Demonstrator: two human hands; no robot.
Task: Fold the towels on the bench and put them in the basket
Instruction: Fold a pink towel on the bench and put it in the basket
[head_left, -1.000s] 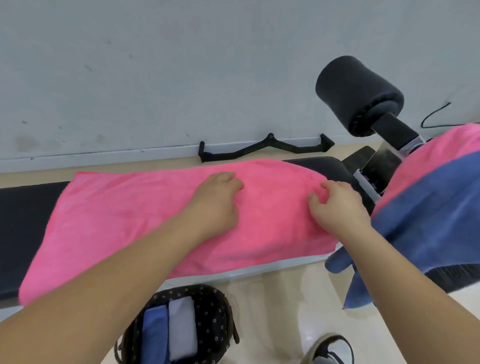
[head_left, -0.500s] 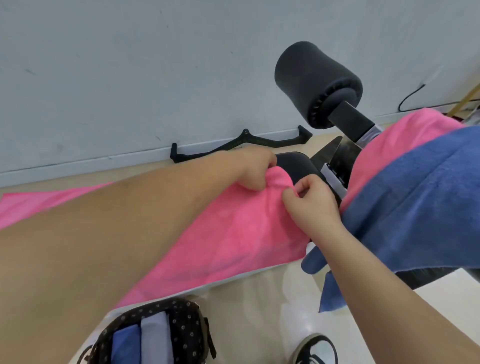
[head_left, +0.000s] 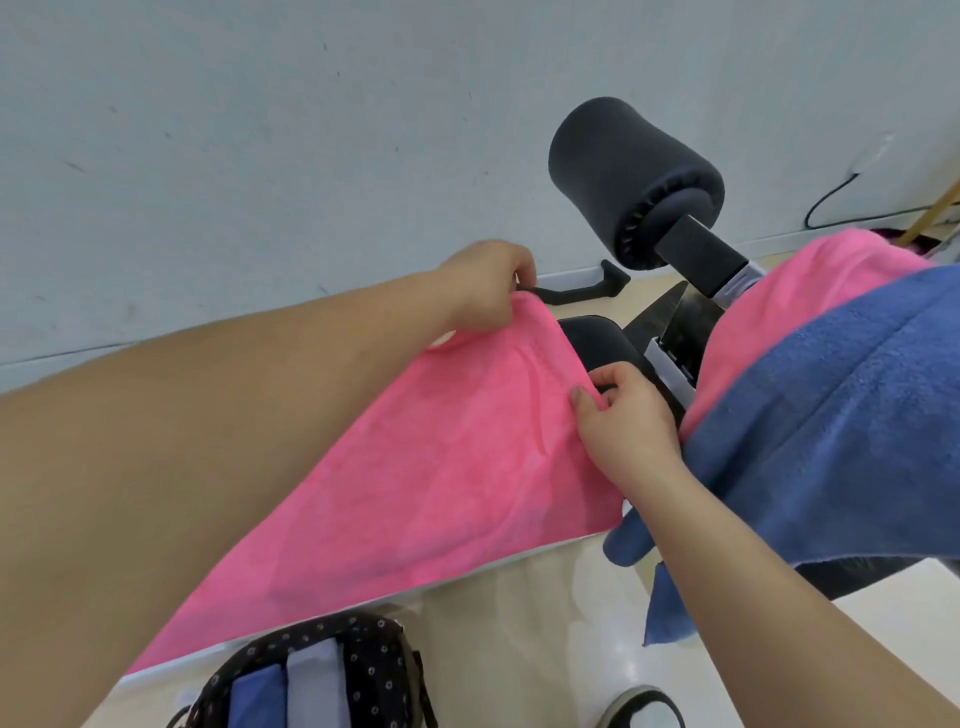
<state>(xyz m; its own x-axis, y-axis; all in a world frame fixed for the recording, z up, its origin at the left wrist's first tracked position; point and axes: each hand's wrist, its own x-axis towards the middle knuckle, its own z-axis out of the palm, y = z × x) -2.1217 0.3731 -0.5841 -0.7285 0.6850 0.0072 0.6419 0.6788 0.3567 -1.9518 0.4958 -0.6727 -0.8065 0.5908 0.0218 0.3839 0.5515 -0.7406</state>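
Note:
A pink towel (head_left: 441, 467) lies spread along the black bench (head_left: 597, 343). My left hand (head_left: 483, 283) pinches the towel's far right corner and holds it slightly raised. My right hand (head_left: 618, 421) pinches the towel's right edge nearer to me. To the right, a blue towel (head_left: 831, 431) lies draped over a second pink towel (head_left: 795, 312). On the floor at the bottom stands a black dotted basket (head_left: 363, 654) with folded blue and grey towels upright inside it.
A black foam roller pad (head_left: 628, 176) on a metal post rises at the bench's right end. A black handle bar (head_left: 576, 291) lies on the floor by the wall. My shoe (head_left: 639, 709) shows at the bottom edge. A cable runs along the wall at right.
Both hands went from lying flat on the towel to pinching its right end. The left hand has lifted the far corner, and the right hand has shifted down the right edge. The view swung right.

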